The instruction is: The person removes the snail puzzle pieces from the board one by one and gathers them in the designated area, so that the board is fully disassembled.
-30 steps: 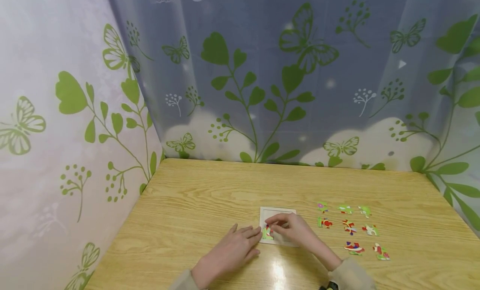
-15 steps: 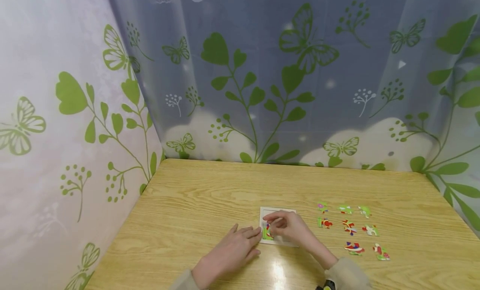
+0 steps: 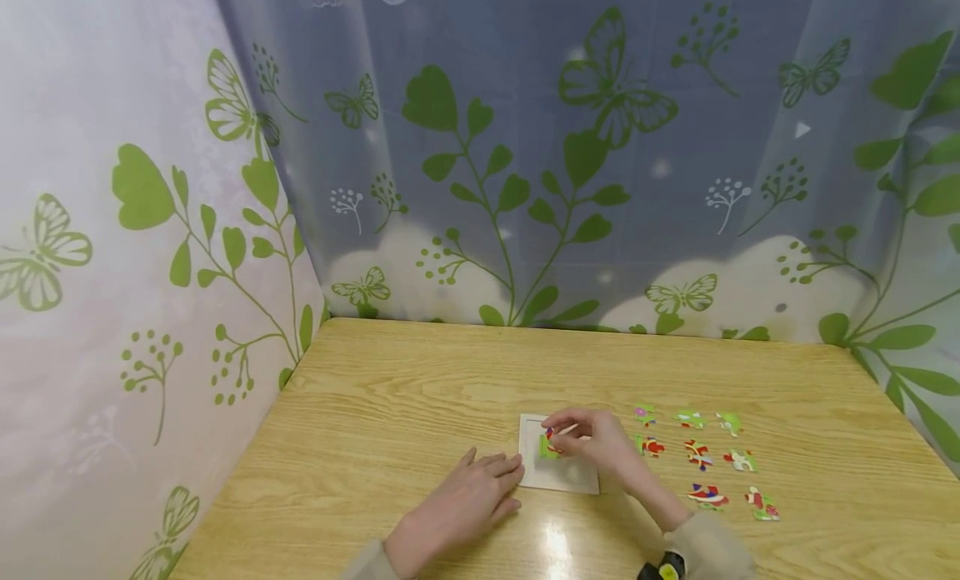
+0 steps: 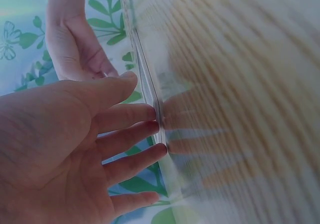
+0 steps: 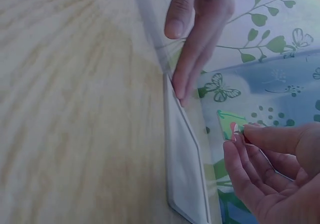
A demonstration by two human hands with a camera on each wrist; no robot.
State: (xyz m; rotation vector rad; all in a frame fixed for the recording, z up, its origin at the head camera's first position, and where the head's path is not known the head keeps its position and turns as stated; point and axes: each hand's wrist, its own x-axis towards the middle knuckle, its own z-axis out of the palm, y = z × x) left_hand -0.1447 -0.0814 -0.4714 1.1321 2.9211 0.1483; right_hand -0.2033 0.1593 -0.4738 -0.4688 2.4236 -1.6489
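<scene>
A small square puzzle frame [image 3: 566,478], pale and shallow, lies flat on the wooden table. My left hand [image 3: 468,501] rests at its left edge with straight fingers; in the left wrist view those fingertips [image 4: 159,149] touch the frame's side. Above the frame, my right hand [image 3: 600,451] pinches a green puzzle piece [image 3: 550,448] with red and blue on it. From the right wrist camera, the same puzzle piece [image 5: 231,125] appears between thumb and fingers, lifted clear of the frame. Part of the piece is hidden by the fingers.
To the right of the frame lie several loose puzzle pieces in rough rows, among them a red one [image 3: 651,447], a striped one [image 3: 707,497] and a green one [image 3: 729,422]. A patterned curtain [image 3: 480,188] stands behind the table [image 3: 405,380].
My right hand has lifted the puzzle piece from the frame's left side and carried it slightly right and up. The left hand has stayed in place.
</scene>
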